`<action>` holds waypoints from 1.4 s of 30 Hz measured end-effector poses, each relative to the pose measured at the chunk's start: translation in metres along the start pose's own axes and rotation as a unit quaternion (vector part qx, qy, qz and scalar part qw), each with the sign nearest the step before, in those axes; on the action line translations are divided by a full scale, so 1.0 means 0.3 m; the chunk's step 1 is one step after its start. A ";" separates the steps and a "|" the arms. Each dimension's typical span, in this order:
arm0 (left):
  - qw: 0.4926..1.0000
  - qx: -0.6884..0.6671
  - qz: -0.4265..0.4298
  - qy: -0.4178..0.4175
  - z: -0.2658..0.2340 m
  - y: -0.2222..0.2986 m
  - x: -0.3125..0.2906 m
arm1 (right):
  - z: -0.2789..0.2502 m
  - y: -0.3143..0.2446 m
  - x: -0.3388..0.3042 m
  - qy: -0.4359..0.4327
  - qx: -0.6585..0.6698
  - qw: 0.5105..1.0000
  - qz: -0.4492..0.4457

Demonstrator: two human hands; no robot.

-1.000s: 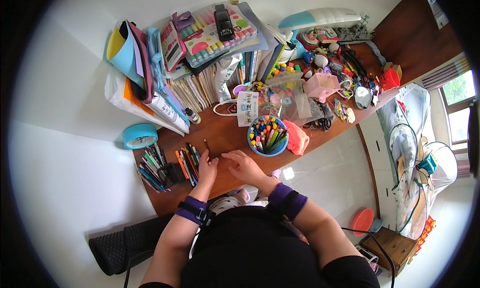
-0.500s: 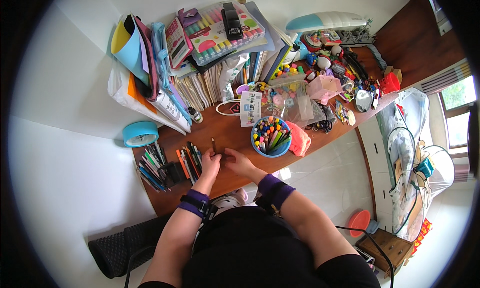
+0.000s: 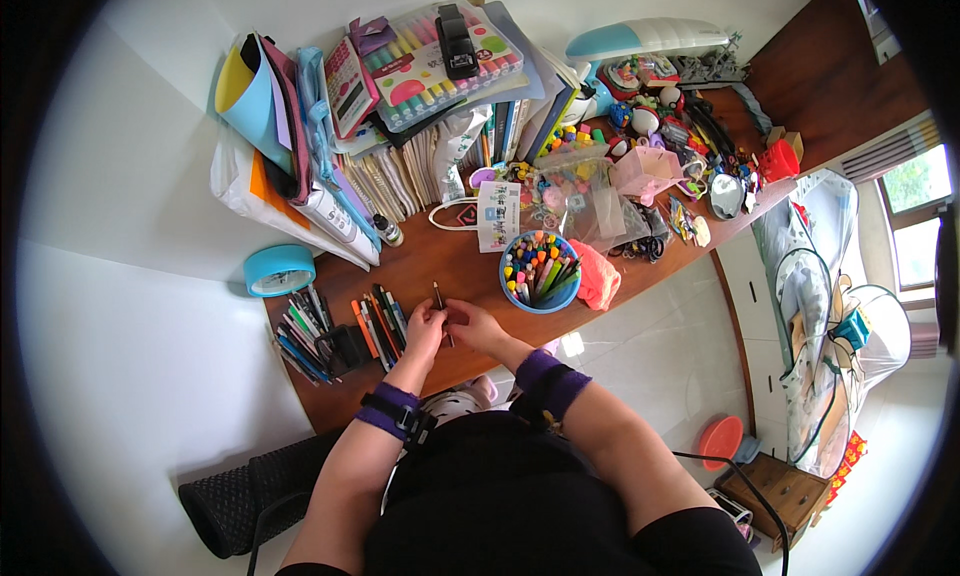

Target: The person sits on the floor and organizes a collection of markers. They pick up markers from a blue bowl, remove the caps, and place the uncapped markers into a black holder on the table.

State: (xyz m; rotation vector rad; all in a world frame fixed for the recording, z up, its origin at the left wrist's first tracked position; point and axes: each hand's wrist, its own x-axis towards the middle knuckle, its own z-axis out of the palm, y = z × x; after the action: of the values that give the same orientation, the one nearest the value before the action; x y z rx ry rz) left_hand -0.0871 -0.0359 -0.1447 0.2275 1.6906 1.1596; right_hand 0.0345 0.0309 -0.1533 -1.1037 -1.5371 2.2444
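Observation:
A dark pencil (image 3: 438,294) stands out between my two hands, with its pale sharpened end pointing away from me. My left hand (image 3: 427,332) is closed around it. From the other side my right hand (image 3: 477,328) meets it, thumb and fingers pinched at the pencil; a short dark lower part shows below them. To the left, several pens and pencils (image 3: 378,321) lie side by side on the desk, near a black holder (image 3: 345,348). Right of my hands is a blue round container (image 3: 541,309) packed with markers.
More pens (image 3: 300,336) lie by a blue tape-like ring (image 3: 280,270) at the desk's left edge. Books and folders (image 3: 395,181) line the back, under a marker case (image 3: 430,61). A coral cloth (image 3: 596,276), plastic bags (image 3: 580,201) and toys (image 3: 660,126) crowd the right.
The pencil and my left hand have shifted slightly right. My right hand's fingers have closed in, and the two hands now meet at the pencil.

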 end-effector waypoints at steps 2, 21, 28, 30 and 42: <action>1.000 -0.010 0.012 -0.008 0.007 0.016 -0.015 | -0.008 0.007 -0.003 0.007 -0.013 1.000 -0.019; 0.943 0.066 0.302 -0.119 0.148 0.341 -0.321 | -0.093 -0.456 -0.305 0.227 -0.197 0.914 -0.272; 0.919 0.058 0.321 -0.221 0.305 0.369 -0.347 | -0.245 -0.442 -0.384 0.300 -0.223 0.872 -0.316; 0.911 0.061 0.328 -0.242 0.346 0.352 -0.333 | -0.280 -0.425 -0.399 0.323 -0.231 0.866 -0.303; 0.907 0.135 0.282 -0.282 0.461 0.285 -0.285 | -0.377 -0.324 -0.431 0.385 -0.234 0.861 -0.236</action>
State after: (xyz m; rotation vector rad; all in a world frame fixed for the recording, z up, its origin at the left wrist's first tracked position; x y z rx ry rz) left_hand 0.0332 0.0347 -0.0253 1.1760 1.2754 1.1076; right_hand 0.1788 0.0837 -0.0291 -1.3171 -1.7228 0.9298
